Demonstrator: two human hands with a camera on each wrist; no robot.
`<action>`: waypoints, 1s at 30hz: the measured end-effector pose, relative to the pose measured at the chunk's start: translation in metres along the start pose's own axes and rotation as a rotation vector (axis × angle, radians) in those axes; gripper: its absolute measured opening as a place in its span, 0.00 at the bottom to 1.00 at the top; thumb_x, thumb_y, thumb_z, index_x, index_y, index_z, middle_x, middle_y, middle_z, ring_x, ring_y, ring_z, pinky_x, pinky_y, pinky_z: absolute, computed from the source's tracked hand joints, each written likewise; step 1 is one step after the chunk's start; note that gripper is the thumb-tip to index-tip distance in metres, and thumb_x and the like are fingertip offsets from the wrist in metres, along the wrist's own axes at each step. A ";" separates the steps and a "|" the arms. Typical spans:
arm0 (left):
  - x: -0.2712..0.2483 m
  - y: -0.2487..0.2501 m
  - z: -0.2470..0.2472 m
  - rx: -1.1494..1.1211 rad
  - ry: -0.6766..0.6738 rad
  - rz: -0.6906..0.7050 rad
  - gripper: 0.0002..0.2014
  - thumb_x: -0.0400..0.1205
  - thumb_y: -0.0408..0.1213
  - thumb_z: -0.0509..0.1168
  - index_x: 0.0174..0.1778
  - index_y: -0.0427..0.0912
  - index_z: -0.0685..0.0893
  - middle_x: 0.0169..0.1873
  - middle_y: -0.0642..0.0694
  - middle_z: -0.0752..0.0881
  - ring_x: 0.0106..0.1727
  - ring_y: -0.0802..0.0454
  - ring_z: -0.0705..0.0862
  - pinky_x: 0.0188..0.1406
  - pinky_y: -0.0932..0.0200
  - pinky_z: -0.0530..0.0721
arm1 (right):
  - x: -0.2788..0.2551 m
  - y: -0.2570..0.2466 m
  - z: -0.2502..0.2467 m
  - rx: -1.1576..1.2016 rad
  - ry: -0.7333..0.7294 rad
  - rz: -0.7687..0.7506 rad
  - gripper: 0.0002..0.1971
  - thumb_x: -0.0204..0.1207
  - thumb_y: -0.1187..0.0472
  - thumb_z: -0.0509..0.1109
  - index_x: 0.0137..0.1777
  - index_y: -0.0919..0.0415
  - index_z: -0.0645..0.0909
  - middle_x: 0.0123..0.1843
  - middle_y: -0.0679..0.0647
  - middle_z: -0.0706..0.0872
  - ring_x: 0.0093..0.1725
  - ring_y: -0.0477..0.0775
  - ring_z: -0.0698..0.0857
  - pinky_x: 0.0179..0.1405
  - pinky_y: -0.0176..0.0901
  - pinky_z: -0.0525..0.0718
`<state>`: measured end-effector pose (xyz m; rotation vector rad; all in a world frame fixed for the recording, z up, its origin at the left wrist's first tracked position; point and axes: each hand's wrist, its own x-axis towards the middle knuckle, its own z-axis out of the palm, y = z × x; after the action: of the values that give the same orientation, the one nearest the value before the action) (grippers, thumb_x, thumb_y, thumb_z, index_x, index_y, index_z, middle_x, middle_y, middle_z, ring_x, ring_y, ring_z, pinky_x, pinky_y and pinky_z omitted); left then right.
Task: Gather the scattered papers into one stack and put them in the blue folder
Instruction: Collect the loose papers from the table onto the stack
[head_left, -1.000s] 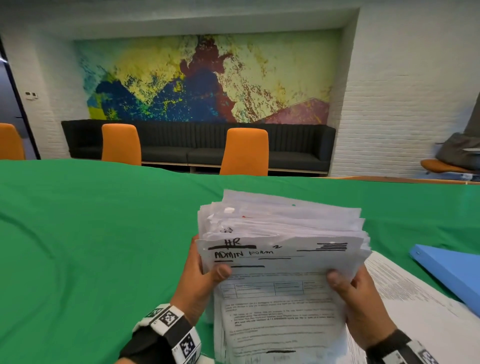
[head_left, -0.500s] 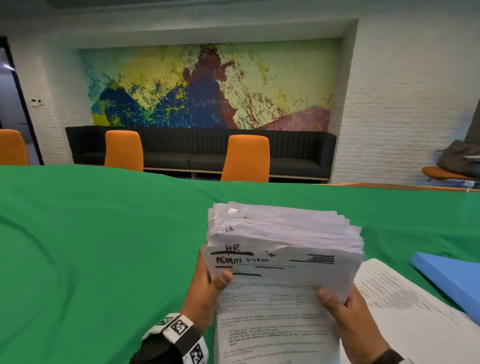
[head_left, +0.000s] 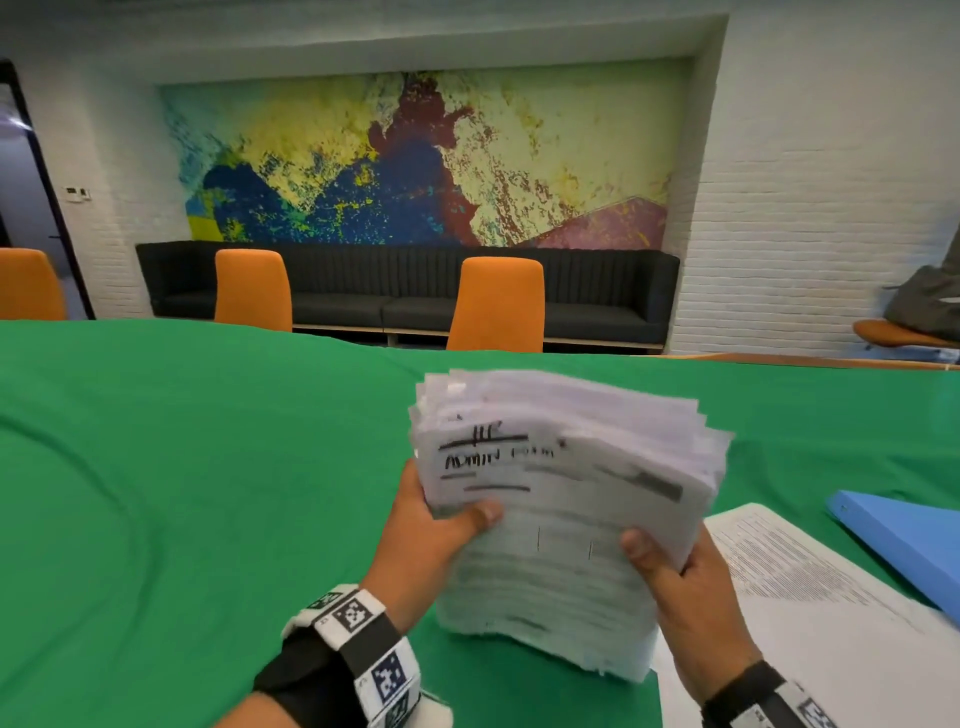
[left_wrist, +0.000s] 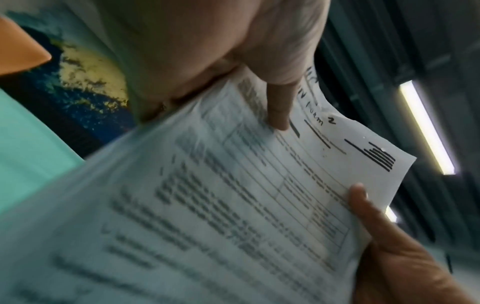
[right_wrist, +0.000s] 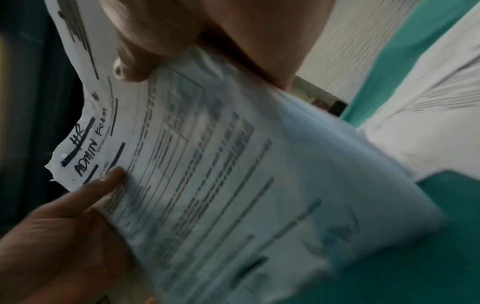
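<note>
Both hands hold the paper stack (head_left: 561, 519) upright over the green table (head_left: 182, 493), lower edge down near the cloth; contact with the table can't be confirmed, the bottom is blurred. Left hand (head_left: 421, 540) grips the stack's left edge, thumb curled over the front sheet, other fingers hidden behind. Right hand (head_left: 685, 597) grips the right edge the same way, thumb on front, rest behind. The blue folder (head_left: 904, 540) lies to the right of the grip and slightly beyond it, well apart from the stack, flat on the table, long axis running diagonally away to the left. Right hand is the nearer one to it. Between grip and folder lies a loose printed sheet (head_left: 810, 587), just beside the right hand, not in the stack. Folder looks closed; can't tell for sure, only part is in frame. Stack is thick, white printed forms, top edges ragged and fanned, not squared; front sheet has handwritten "ADMIN FORM" in marker. Judgement: edges want squaring, loose sheet needs adding, then the stack goes rightward.
</note>
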<state>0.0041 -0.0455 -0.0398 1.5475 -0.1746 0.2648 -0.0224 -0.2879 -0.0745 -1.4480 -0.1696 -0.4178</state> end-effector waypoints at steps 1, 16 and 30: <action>-0.001 -0.005 -0.002 0.007 -0.025 -0.039 0.35 0.64 0.43 0.85 0.66 0.47 0.78 0.57 0.49 0.91 0.59 0.50 0.90 0.60 0.44 0.88 | -0.001 0.007 -0.003 -0.020 -0.008 0.023 0.24 0.66 0.48 0.81 0.62 0.52 0.84 0.55 0.54 0.94 0.54 0.59 0.94 0.46 0.53 0.94; 0.006 -0.021 -0.007 0.100 -0.164 -0.229 0.22 0.77 0.16 0.64 0.64 0.40 0.80 0.56 0.43 0.92 0.56 0.43 0.91 0.64 0.30 0.83 | 0.004 0.011 -0.018 0.022 -0.228 0.274 0.30 0.67 0.58 0.85 0.68 0.62 0.81 0.62 0.63 0.92 0.60 0.64 0.93 0.59 0.65 0.91; 0.027 0.021 0.119 -0.041 -0.362 -0.414 0.20 0.82 0.15 0.57 0.62 0.39 0.82 0.55 0.38 0.92 0.53 0.35 0.91 0.45 0.40 0.91 | 0.006 -0.023 -0.122 -0.046 -0.038 0.259 0.25 0.78 0.66 0.76 0.75 0.61 0.78 0.68 0.62 0.90 0.66 0.68 0.90 0.66 0.69 0.87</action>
<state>0.0310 -0.1628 -0.0101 1.5419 -0.1375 -0.3455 -0.0425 -0.4098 -0.0664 -1.5013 -0.0018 -0.1831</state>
